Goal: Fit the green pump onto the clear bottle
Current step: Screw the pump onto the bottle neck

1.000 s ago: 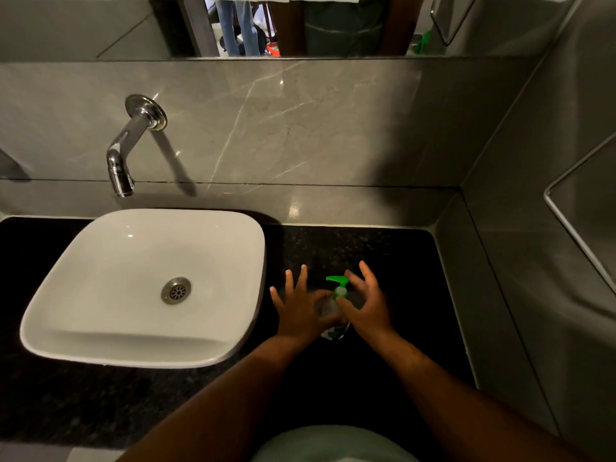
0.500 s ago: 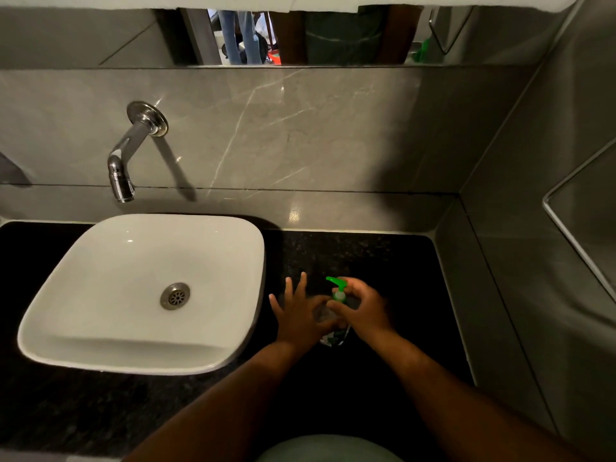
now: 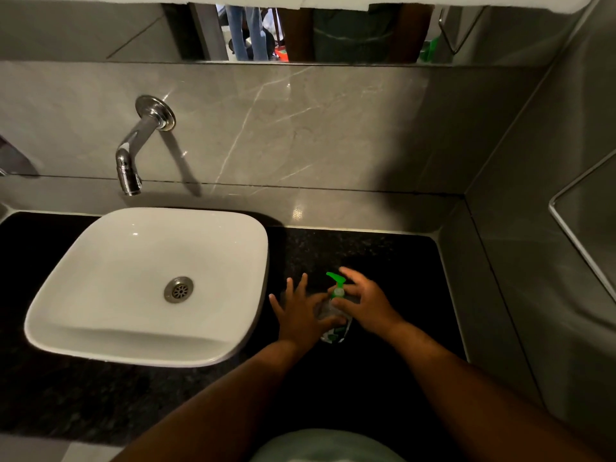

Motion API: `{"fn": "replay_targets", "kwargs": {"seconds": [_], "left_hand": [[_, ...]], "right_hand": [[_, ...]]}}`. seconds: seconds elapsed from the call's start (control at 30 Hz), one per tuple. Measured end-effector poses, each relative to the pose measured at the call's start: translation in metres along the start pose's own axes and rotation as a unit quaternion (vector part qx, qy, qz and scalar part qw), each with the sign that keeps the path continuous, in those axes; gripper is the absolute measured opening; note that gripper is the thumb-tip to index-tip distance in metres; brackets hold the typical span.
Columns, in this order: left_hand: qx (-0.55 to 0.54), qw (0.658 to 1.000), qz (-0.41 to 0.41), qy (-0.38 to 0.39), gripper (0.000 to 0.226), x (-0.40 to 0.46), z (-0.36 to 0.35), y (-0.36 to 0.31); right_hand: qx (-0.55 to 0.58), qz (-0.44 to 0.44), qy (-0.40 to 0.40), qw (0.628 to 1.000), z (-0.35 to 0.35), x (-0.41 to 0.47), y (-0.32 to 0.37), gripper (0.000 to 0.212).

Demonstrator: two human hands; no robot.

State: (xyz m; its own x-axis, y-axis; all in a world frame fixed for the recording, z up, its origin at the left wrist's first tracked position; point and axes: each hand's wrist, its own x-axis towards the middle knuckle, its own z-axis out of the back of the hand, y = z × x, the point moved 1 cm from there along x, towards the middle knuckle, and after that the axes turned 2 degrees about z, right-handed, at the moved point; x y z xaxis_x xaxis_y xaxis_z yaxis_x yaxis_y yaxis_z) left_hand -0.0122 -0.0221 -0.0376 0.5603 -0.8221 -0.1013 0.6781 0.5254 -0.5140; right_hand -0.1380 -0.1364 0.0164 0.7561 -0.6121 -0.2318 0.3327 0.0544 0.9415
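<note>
The clear bottle (image 3: 334, 323) stands upright on the black counter (image 3: 393, 261), right of the basin. The green pump (image 3: 336, 283) sits on its neck, nozzle pointing away to the left. My left hand (image 3: 300, 315) holds the bottle's left side with thumb and palm, its other fingers spread. My right hand (image 3: 365, 303) pinches the pump's collar with thumb and fingers from the right. The bottle's body is mostly hidden between both hands.
A white square basin (image 3: 83, 331) sits on the counter to the left, with a chrome wall tap (image 3: 133, 158) above it. A grey side wall (image 3: 520, 295) closes the counter on the right. A mirror runs along the top.
My right hand closed over the pump top half a second ago; now its fingers have spread again while still pinching the collar. The bottle has stayed in place.
</note>
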Motion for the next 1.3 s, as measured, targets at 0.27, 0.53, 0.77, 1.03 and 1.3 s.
{"fn": "replay_targets", "kwargs": {"seconds": [0.27,0.53,0.77,1.03,1.3], "left_hand": [[0.067,0.997,0.023,-0.043,0.045,-0.006,0.008,-0.014],[0.130,0.990,-0.001,-0.053,0.048,-0.007,0.019,-0.024],[0.110,0.991,-0.052,-0.058,0.038,-0.009,0.018,-0.020],[0.070,0.996,-0.036,-0.046,0.057,-0.012,0.015,-0.010],[0.096,0.992,-0.061,-0.049,0.064,-0.007,0.018,-0.009]], "right_hand": [[-0.031,-0.032,-0.194,0.980,-0.039,-0.001,-0.021,0.082],[-0.024,0.001,-0.249,0.968,-0.041,-0.004,-0.016,0.066],[-0.183,0.066,-0.169,0.966,-0.016,-0.034,0.013,0.066],[-0.341,0.085,-0.039,0.935,0.010,-0.029,0.062,0.035],[-0.466,0.087,0.035,0.880,0.013,-0.010,0.081,0.030]]}}
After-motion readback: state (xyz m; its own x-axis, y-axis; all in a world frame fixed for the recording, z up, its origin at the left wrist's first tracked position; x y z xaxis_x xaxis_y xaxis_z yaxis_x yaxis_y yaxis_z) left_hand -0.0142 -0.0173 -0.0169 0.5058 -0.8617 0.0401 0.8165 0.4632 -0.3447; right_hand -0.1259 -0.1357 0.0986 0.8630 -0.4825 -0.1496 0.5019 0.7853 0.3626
